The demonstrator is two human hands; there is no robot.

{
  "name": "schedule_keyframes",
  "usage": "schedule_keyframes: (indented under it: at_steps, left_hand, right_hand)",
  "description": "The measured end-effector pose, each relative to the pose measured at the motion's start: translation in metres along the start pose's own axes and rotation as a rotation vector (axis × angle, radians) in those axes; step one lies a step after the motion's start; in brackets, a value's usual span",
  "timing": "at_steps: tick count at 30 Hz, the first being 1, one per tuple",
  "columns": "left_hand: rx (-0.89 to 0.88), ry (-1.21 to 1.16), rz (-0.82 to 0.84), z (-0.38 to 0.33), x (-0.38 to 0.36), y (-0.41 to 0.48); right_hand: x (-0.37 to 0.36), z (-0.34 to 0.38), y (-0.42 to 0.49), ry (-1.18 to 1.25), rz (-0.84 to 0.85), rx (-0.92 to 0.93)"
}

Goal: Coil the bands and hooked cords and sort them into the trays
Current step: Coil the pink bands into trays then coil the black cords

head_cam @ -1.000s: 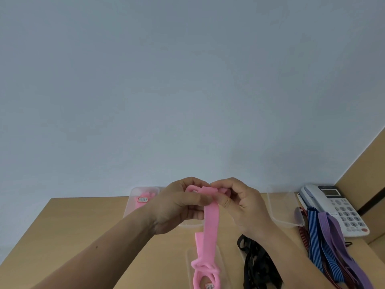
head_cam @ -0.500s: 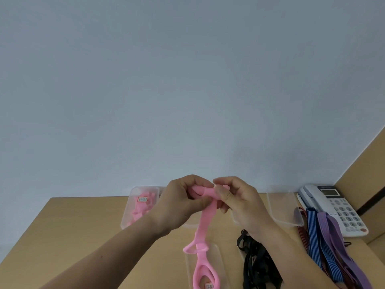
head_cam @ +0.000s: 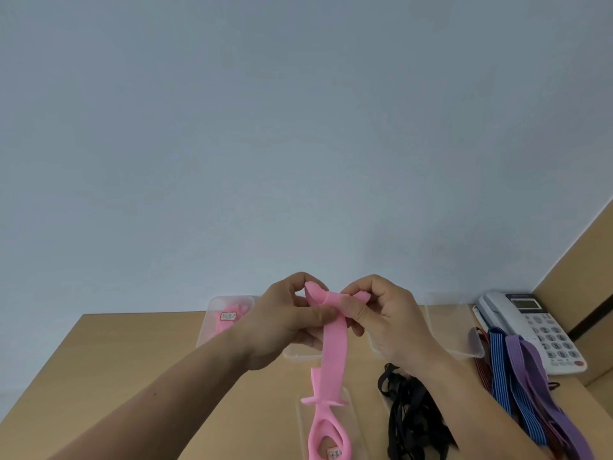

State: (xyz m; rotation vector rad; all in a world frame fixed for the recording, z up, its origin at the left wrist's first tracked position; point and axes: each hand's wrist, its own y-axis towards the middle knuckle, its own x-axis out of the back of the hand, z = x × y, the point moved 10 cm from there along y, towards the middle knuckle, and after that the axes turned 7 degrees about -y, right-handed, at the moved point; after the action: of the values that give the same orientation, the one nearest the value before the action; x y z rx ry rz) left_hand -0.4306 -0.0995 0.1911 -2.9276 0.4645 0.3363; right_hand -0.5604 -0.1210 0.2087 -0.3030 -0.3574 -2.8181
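Observation:
A long pink band [head_cam: 335,346] hangs from both my hands above the wooden table. My left hand [head_cam: 285,323] grips its upper end, with thumb and fingers curled round the folded top. My right hand [head_cam: 381,317] pinches the same folded top from the right. The band's lower loops reach down into a clear tray [head_cam: 348,423] at the front edge. Another pink band [head_cam: 229,318] lies in the clear tray [head_cam: 215,302] at the back left.
A heap of black bands [head_cam: 411,416] lies right of the front tray. Blue striped cords [head_cam: 504,376] and purple bands [head_cam: 534,370] lie at the right, beside a white desk phone [head_cam: 537,327]. An empty clear tray [head_cam: 451,330] stands behind my right hand.
The band's top has been folded over further between my hands. The lower loops have risen a little, and the hands stay at the same height.

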Motion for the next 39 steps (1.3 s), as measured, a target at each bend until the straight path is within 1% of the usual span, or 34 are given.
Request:
schedule_keyframes:
  at_steps: [4,6,9,15,18,20,22,25,28,31,36,39]
  left_hand:
    - [0.105,-0.121,0.051,0.003,-0.008,-0.002]
    - [0.110,-0.132,0.041,0.002,-0.008,-0.002]
    - [0.064,-0.146,-0.032,-0.001,-0.001,0.000]
    - [-0.066,-0.146,-0.061,-0.011,0.008,0.000]
    - [-0.148,-0.081,-0.050,-0.015,0.008,0.000]
    - [-0.188,0.024,-0.100,-0.016,0.013,0.001]
    - [-0.171,0.058,-0.137,-0.013,0.018,0.003]
    - [-0.110,0.098,-0.071,-0.009,0.014,0.004]
    - [-0.095,0.173,-0.070,-0.008,0.019,0.003]
    - [-0.098,0.189,-0.092,-0.007,0.024,0.003]
    - [-0.016,0.090,-0.050,0.000,0.020,0.001]
    - [0.021,0.024,-0.045,0.002,0.017,0.001]
  right_hand:
    - [0.003,0.007,-0.001,-0.101,0.002,0.050]
    - [0.002,0.008,-0.002,-0.117,0.014,0.067]
    - [-0.003,0.008,-0.002,-0.147,0.031,0.102]
    - [-0.006,0.001,0.001,0.112,0.027,0.022]
    - [-0.009,-0.004,0.004,0.083,0.040,-0.031]
    - [-0.009,-0.006,0.006,0.031,0.032,-0.042]
    - [-0.008,-0.005,0.009,0.008,0.005,-0.029]
    - [-0.006,-0.001,0.013,-0.011,-0.025,0.002]
    - [-0.010,0.002,0.015,-0.036,-0.007,0.031]
    - [-0.012,0.004,0.014,-0.072,0.001,0.057]
    - [-0.011,0.009,0.009,-0.179,-0.012,0.121]
    - [-0.013,0.010,0.007,-0.195,-0.029,0.148]
